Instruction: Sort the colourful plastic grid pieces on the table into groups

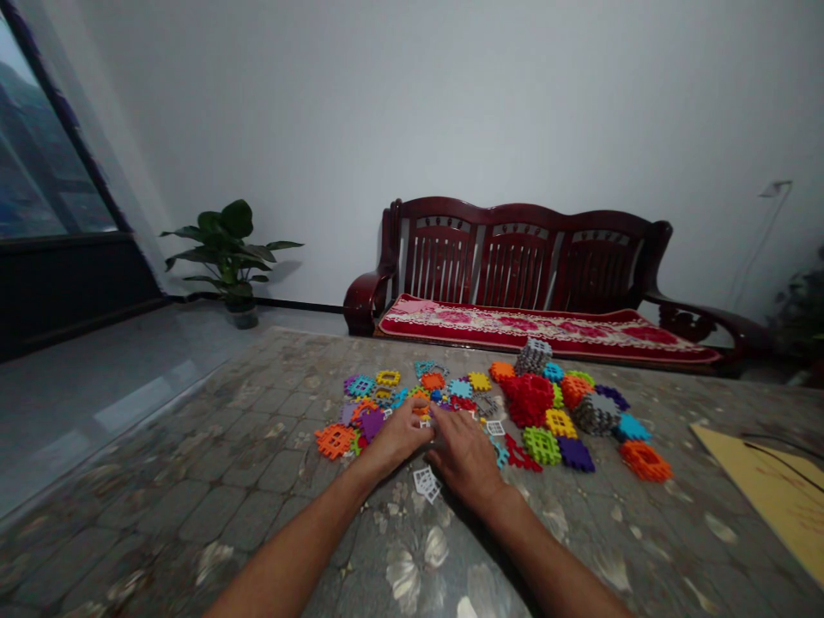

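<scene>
In the head view, the left hand (407, 429) and right hand (464, 448) are close together over the table (257, 498), fingertips by a small white tile (425, 422); whether either grips it, I cannot tell; coloured tiles (460, 389) spread towards the far edge; white pieces (427, 484) lie between the wrists; a red cluster (528, 399) sits to their right; a bench (518, 268) stands beyond the far edge.
</scene>
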A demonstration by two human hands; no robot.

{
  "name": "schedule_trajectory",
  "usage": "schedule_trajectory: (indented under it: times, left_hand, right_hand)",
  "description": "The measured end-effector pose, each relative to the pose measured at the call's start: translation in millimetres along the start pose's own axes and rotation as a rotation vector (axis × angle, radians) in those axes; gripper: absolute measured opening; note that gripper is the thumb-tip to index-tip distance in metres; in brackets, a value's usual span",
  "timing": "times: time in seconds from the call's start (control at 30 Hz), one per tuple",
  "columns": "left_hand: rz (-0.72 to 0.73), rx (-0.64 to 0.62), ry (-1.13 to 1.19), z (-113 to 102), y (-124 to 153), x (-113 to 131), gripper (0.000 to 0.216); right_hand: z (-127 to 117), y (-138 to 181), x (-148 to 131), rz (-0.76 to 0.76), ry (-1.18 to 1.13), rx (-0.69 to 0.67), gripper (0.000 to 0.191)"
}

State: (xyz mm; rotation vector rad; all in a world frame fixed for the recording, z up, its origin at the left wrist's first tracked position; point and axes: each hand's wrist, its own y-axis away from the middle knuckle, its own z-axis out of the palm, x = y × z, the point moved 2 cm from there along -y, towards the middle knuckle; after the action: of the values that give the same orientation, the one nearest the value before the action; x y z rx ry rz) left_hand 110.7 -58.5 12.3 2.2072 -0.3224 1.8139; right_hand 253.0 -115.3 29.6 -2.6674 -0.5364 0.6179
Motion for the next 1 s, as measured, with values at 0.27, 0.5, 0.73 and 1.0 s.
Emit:
schedule_trajectory:
  times: [0.27,0.5,0.73,1.0]
  left_hand:
    - [-0.024,-0.053,0.106,5.0,-2.4,-10.4,0.057]
    - [0.016,-0.075,0.173,5.5,3.5,-1.4,0.057]
    - [0.013,-0.151,0.058,4.1,11.4,24.3,0.041]
    - [0.064,0.086,0.040,-28.1,7.4,35.1,0.064]
  right_hand:
    - [-2.8,3.2,-5.4,0.004,0.080,-0.082,0.072]
    - [-4.0,5.2,-4.2,0.014,0.041,-0.087,0.061]
    - [-17.6,4.2,-3.7,0.024,-0.030,-0.065,0.062]
    - [-45.5,12.7,32.8,0.081,-0.113,0.037,0.055]
